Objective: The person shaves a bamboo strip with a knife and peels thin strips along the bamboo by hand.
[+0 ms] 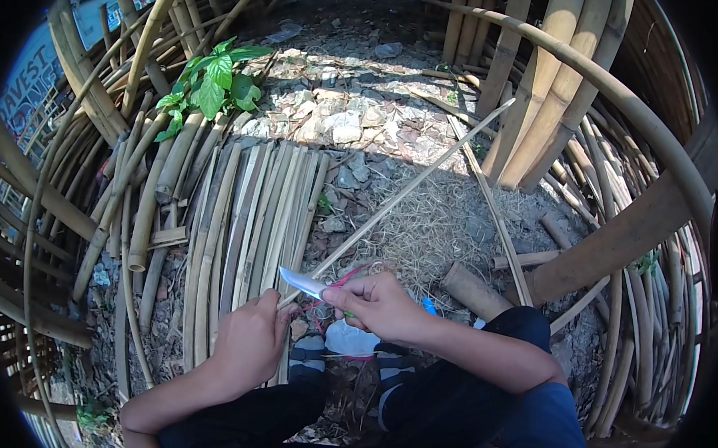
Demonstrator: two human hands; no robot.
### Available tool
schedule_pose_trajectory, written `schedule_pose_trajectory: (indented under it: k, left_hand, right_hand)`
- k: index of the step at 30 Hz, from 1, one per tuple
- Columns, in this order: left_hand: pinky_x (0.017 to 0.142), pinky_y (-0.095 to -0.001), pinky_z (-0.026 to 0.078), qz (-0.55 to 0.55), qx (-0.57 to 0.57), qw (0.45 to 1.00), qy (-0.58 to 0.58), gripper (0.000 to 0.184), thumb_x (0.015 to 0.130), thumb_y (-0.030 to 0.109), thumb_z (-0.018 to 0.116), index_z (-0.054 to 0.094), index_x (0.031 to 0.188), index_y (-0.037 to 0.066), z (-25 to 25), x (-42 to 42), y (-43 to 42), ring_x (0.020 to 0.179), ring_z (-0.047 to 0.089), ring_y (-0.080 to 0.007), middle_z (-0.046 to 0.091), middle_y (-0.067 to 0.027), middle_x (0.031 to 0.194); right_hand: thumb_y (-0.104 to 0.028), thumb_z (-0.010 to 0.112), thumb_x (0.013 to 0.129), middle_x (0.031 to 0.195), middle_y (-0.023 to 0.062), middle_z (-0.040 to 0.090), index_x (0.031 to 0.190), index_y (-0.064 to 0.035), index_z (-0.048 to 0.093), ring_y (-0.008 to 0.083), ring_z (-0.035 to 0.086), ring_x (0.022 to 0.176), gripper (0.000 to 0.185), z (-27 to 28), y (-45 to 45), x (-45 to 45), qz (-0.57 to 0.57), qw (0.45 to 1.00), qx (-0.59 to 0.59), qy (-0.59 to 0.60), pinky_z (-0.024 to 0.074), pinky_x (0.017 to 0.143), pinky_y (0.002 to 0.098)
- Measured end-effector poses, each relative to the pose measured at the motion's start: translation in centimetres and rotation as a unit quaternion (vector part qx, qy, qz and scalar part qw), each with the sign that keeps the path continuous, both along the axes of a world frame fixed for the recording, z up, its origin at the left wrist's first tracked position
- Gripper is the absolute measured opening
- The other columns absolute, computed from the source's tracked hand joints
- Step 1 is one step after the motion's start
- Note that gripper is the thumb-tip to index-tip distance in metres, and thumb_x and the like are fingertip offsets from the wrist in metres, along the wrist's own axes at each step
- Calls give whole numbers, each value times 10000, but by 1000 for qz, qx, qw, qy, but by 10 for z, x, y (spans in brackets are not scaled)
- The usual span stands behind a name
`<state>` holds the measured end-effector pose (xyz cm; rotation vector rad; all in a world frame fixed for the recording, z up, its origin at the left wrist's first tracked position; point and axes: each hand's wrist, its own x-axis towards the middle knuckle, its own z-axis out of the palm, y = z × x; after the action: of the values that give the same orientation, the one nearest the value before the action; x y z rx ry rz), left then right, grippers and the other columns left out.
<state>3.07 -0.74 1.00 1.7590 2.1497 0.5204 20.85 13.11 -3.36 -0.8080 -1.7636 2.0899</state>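
Note:
My left hand (248,337) is closed round the near end of a long, thin bamboo strip (413,185). From there the strip slants up and away to the right, over the ground. In my right hand (381,307) is a knife (301,283), gripped by its handle, which the fingers mostly cover. Its shiny blade points left and lies across the strip just beyond my left hand; whether it cuts into the strip I cannot tell. Pinkish-red string (349,275) shows beside my right hand.
Split bamboo strips (251,219) lie side by side at the left. Bamboo poles (551,80) stand at the right, near a short bamboo piece (475,291). Pale shavings (435,219) cover the ground ahead. A leafy green plant (214,85) grows at the upper left. A white bag (351,339) lies between my feet.

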Motion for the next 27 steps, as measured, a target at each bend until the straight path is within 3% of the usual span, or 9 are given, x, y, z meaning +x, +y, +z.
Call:
schedule_pose_trajectory:
  k: [8, 11, 14, 19, 21, 25, 27]
  left_hand:
    - [649, -550, 478, 8, 7, 999, 40, 140, 970, 99, 556, 509, 972, -33, 1, -2, 2, 746, 617, -482, 601, -287, 813]
    - [638, -545, 497, 8, 22, 999, 42, 123, 948, 80, 566, 499, 974, -20, -1, -10, -2, 725, 630, -465, 599, -268, 800]
    - [642, -549, 497, 18, 16, 999, 41, 122, 949, 79, 565, 501, 973, -21, -6, -13, -3, 728, 630, -467, 596, -268, 796]
    - [644, -551, 500, 19, -1, 998, 66, 133, 945, 92, 576, 503, 966, -17, -6, -3, 4, 733, 638, -459, 597, -263, 796]
    - [641, -548, 503, 11, 5, 997, 73, 145, 939, 99, 586, 502, 970, -15, -7, -1, 4, 725, 641, -452, 600, -258, 799]
    - [638, -546, 505, 7, 12, 998, 65, 150, 933, 99, 592, 501, 975, -14, -2, 0, 4, 714, 638, -450, 601, -258, 804]
    - [642, -563, 459, 4, 11, 999, 34, 138, 978, 75, 546, 491, 999, -49, 1, 0, 4, 733, 601, -490, 576, -298, 782]
  right_hand:
    - [-333, 643, 1001, 573, -27, 530, 781, 10, 686, 44, 428, 491, 410, -6, 5, -1, -43, 997, 70, -6, 313, 447, 250]
    - [-311, 635, 1009, 607, -32, 513, 856, -5, 682, 36, 403, 509, 346, 2, 37, 9, -139, 990, 29, -24, 289, 464, 227]
    - [-334, 632, 1008, 605, -28, 516, 848, -16, 671, 42, 410, 504, 358, 6, 58, 22, -153, 988, -16, -1, 297, 464, 222]
    - [-351, 631, 1007, 582, -35, 505, 801, -25, 659, 36, 415, 504, 386, 3, 7, -3, -63, 997, -10, -36, 294, 461, 230]
    - [-334, 634, 1007, 612, -27, 548, 842, 23, 704, 38, 460, 519, 399, 5, -8, -9, 8, 1000, 11, -14, 347, 463, 236]
    - [-323, 644, 1002, 601, -25, 556, 849, 37, 709, 31, 471, 537, 396, 8, -3, -7, -4, 999, 35, -18, 369, 475, 246]
    - [-322, 646, 1001, 595, -27, 551, 846, 37, 709, 33, 458, 526, 396, 6, 2, -6, -8, 998, 58, -35, 361, 470, 249]
